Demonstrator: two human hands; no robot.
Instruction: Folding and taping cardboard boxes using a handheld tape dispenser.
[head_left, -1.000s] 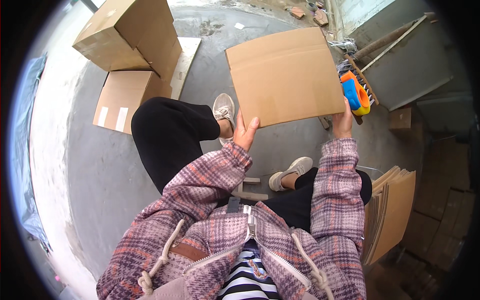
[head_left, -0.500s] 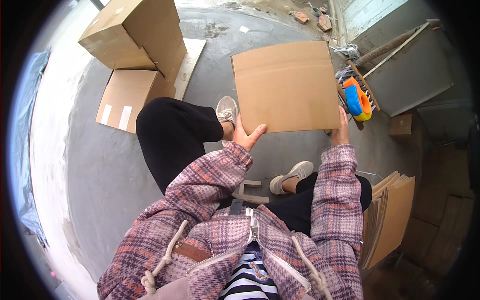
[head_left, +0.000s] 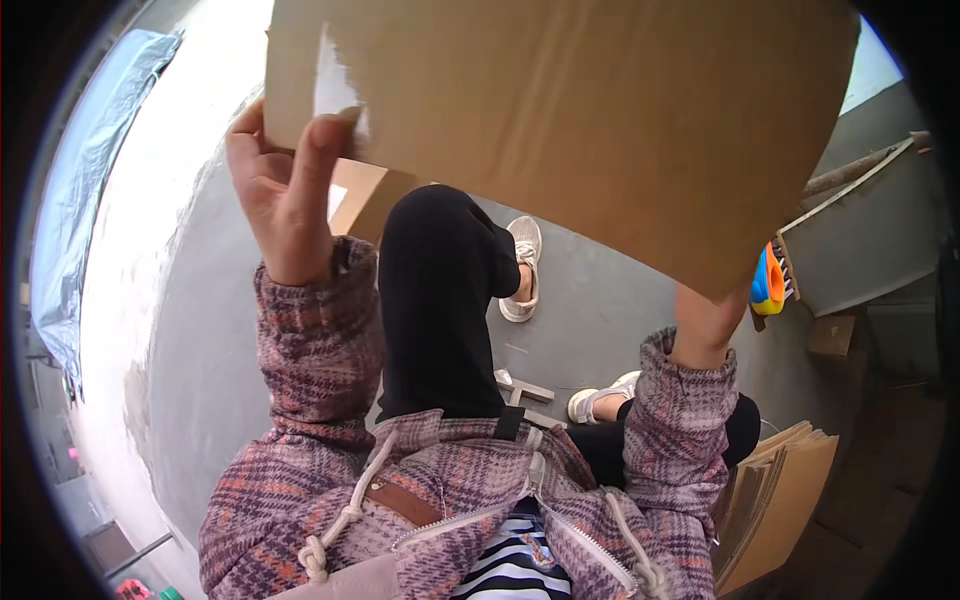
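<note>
- Grey concrete floor (head_left: 210, 330) lies under us, bright with glare toward 10 o'clock, where a blue tarp (head_left: 75, 190) runs along the rim.
- We hold a flat brown cardboard sheet (head_left: 600, 130) up close to the camera; it fills the top of the view from 11 to 2 o'clock.
- Our left hand (head_left: 280, 190) pinches the sheet's left edge at 10 o'clock, thumb on the near face, fingers behind, closed on the cardboard.
- Our right hand (head_left: 705, 320) meets the sheet's lower right corner at 3 o'clock; the fingers are hidden behind it, so we cannot tell the grip.
- Our black-trousered knee (head_left: 440, 300) sits at centre, a pale shoe (head_left: 522, 268) just beside it.
- More flat cardboard is stacked (head_left: 775, 500) on edge at 4 o'clock.
- An orange and blue tool (head_left: 768, 282) shows at 3 o'clock, under the sheet's corner.
</note>
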